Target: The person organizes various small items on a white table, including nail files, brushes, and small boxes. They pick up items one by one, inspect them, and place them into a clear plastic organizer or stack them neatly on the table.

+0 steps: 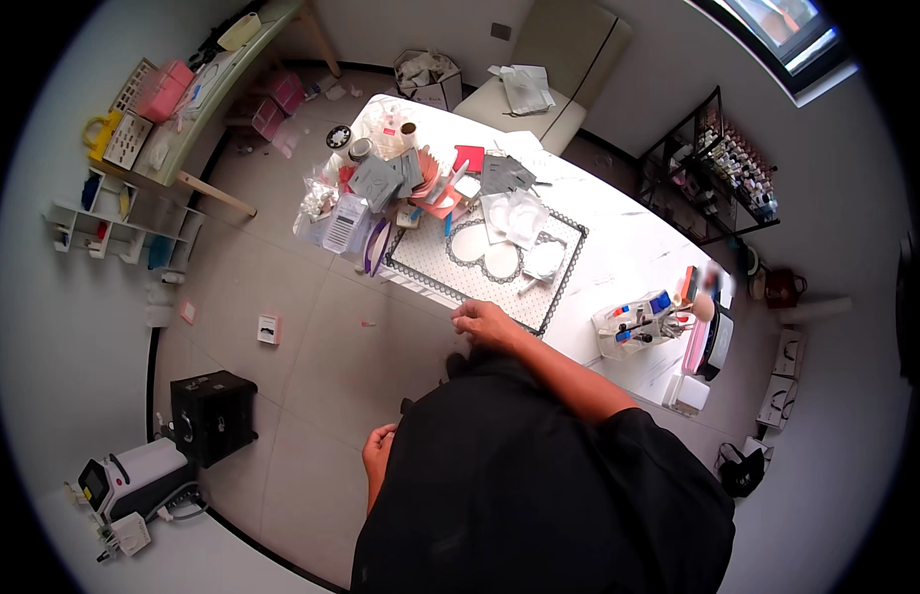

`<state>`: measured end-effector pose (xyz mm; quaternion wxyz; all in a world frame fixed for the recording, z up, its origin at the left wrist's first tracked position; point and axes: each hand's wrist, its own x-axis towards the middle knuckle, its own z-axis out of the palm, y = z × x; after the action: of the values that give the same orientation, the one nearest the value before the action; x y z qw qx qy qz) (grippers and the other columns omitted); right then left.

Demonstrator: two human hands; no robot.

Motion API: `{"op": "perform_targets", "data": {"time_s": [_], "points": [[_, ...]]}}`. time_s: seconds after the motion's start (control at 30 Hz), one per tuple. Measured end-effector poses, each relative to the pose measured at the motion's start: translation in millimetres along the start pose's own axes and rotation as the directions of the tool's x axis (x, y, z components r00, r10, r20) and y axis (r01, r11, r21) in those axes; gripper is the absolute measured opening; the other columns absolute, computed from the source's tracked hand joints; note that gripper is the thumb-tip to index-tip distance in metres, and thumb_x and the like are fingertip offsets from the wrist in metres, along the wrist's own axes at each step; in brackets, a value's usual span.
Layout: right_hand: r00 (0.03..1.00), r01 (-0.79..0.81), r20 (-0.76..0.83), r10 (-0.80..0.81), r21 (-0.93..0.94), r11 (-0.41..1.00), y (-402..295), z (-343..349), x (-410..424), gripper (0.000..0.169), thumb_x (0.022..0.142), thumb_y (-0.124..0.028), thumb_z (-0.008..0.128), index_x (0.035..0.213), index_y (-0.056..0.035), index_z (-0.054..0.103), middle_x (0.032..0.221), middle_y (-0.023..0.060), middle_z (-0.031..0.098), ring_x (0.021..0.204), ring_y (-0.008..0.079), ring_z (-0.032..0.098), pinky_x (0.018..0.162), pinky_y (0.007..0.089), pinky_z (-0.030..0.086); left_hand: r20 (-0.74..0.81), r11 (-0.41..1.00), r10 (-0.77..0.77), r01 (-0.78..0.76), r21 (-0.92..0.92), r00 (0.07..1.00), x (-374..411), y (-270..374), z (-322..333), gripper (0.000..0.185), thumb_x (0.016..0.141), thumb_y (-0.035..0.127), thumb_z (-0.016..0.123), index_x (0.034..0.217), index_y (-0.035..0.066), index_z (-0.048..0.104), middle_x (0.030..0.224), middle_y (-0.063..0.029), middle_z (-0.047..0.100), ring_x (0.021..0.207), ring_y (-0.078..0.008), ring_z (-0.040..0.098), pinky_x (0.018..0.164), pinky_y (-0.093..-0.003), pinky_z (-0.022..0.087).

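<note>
My right hand [480,324] hangs over the near edge of a white marbled table [624,234], its fingers loosely bent and nothing visible in them. Down beside my black clothing is my left hand [379,444], curled and partly hidden, so whatever it might hold cannot be seen. Closest to my right hand lies a dotted mat with a black lace border [460,281]. On the mat are white packets [515,217] and a round white item in clear wrap [544,260]. Grey sachets [376,180] and orange-pink packets [437,194] form a pile at the table's left part.
A clear organizer with pens and brushes [629,330] stands at the table's right end. On the floor are a black case [213,417] and a small box [268,329]. Behind the table stands a chair [556,82]; a bottle rack [716,167] is at right.
</note>
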<state>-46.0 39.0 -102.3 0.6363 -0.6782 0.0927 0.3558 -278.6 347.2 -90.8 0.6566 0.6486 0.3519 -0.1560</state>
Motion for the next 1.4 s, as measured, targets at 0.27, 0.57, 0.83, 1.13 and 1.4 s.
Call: {"op": "perform_targets", "data": {"time_s": [0.27, 0.57, 0.83, 1.13, 1.4], "points": [[0.97, 0.155, -0.22, -0.103, 0.239, 0.958, -62.0, -50.8, 79.9, 0.033, 0.091, -0.021, 0.065, 0.117, -0.0018, 0.067, 0.093, 0.006, 0.071, 0.068, 0.0123, 0.062, 0.059, 0.027, 0.053, -0.214, 0.993, -0.006, -0.02, -0.117, 0.977, 7.6, -16.9, -16.6, 0.017, 0.101, 0.013, 0.062, 0.108, -0.002, 0.067, 0.093, -0.005, 0.07, 0.08, -0.0094, 0.064, 0.075, -0.0241, 0.054], [0.89, 0.207, -0.454, -0.028, 0.35, 0.914, -86.8, -135.7, 76.8, 0.027, 0.094, -0.021, 0.067, 0.116, -0.0051, 0.068, 0.1, 0.0052, 0.074, 0.069, 0.0124, 0.066, 0.06, 0.0252, 0.053, -0.086, 0.997, -0.074, 0.076, 0.013, 0.994, 15.7, 42.2, -2.2, 0.021, 0.103, 0.018, 0.062, 0.112, 0.0, 0.068, 0.093, -0.0034, 0.07, 0.081, -0.0075, 0.063, 0.073, -0.023, 0.052], [0.886, 0.23, -0.46, -0.055, 0.335, 0.914, -125.9, -141.0, 93.2, 0.032, 0.096, -0.023, 0.066, 0.122, -0.0051, 0.066, 0.109, 0.0055, 0.072, 0.074, 0.0149, 0.069, 0.062, 0.0264, 0.054, 0.091, 0.988, -0.104, 0.092, 0.123, 0.99, 93.1, 116.6, -11.8, 0.018, 0.103, 0.013, 0.059, 0.112, -0.001, 0.068, 0.091, -0.0031, 0.069, 0.078, -0.0074, 0.063, 0.072, -0.0234, 0.053], [0.844, 0.06, -0.533, 0.062, 0.208, 0.976, -155.7, -116.3, 181.7, 0.032, 0.096, -0.021, 0.064, 0.126, -0.0081, 0.066, 0.103, 0.0074, 0.069, 0.072, 0.0193, 0.071, 0.061, 0.0313, 0.061, 0.195, 0.993, -0.115, 0.113, 0.021, 0.974, 180.8, 159.2, -79.8, 0.019, 0.101, 0.008, 0.058, 0.113, -0.003, 0.067, 0.106, -0.0088, 0.072, 0.097, -0.0124, 0.067, 0.089, -0.025, 0.052], [0.832, -0.078, -0.544, 0.106, 0.075, 0.994, -156.7, -125.1, 200.2, 0.027, 0.095, -0.025, 0.065, 0.116, -0.0099, 0.075, 0.09, 0.0028, 0.068, 0.061, 0.0139, 0.06, 0.055, 0.0287, 0.05, 0.2, 0.988, -0.152, 0.146, 0.048, 0.968, 206.9, 165.6, -100.3, 0.019, 0.1, 0.007, 0.057, 0.113, -0.003, 0.067, 0.102, -0.0085, 0.072, 0.093, -0.0109, 0.067, 0.083, -0.0241, 0.052]]}}
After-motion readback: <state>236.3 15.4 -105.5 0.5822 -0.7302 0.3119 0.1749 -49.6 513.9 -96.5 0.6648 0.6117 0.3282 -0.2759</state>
